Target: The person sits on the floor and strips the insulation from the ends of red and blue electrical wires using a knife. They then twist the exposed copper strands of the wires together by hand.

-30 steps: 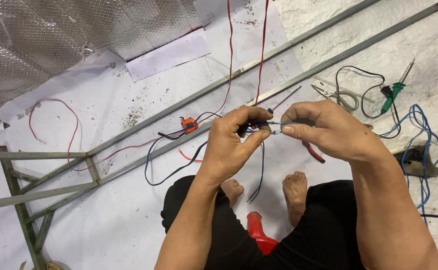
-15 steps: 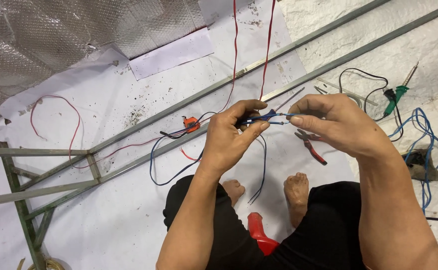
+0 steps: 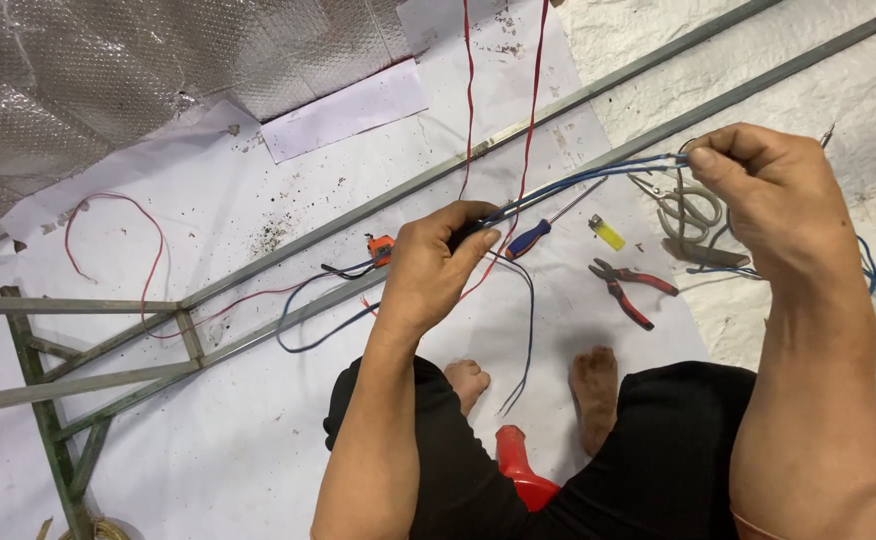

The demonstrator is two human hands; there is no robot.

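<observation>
My left hand (image 3: 436, 268) is closed around a bundle of blue wires (image 3: 578, 178) at the middle of the view. My right hand (image 3: 768, 200) pinches the far end of the same wires at the upper right, so they stretch taut between the hands. A loose blue wire (image 3: 528, 330) hangs down from my left hand towards my bare feet (image 3: 528, 385). Two red wires (image 3: 470, 90) run up out of view behind the hands.
On the white sheet lie a blue-handled screwdriver (image 3: 533, 238), a yellow lighter (image 3: 607, 233), red-handled pliers (image 3: 626, 292), a small orange connector (image 3: 380, 247) and a coil of grey cable (image 3: 688, 212). Long metal rails (image 3: 518, 135) cross diagonally; a metal frame (image 3: 48, 370) sits left. A red object (image 3: 518, 470) lies by my legs.
My hands were close together over the wires; my right hand has since pulled away to the right and up, drawing the blue wires out taut. The left hand stayed about where it was.
</observation>
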